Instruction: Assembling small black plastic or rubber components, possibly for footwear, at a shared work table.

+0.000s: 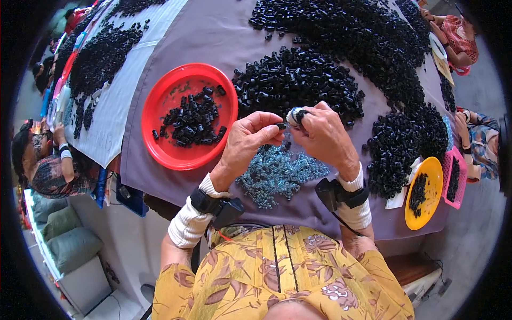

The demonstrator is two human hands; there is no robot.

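My left hand [249, 133] pinches a small black plastic cylinder [281, 126] between thumb and fingertips. Close beside it, my right hand [321, 132] is closed with its fingers curled, and white and black wrapping [294, 116] shows at a finger. What the right fingertips grip is hidden. Beneath both hands spreads a heap of small pale-blue, spring-like pieces [274, 178]. Just beyond them rises a large mound of black plastic cylinders [298, 80]. To the left, a red round tray [153, 101] carries a loose pile of similar black cylinders [192, 120].
More black pieces [341, 24] cover the far side of the purple cloth [176, 48], with another pile [394, 149] at right. A yellow plate [434, 186] and a pink basket [455, 178] stand at the right edge. Other people sit along both sides.
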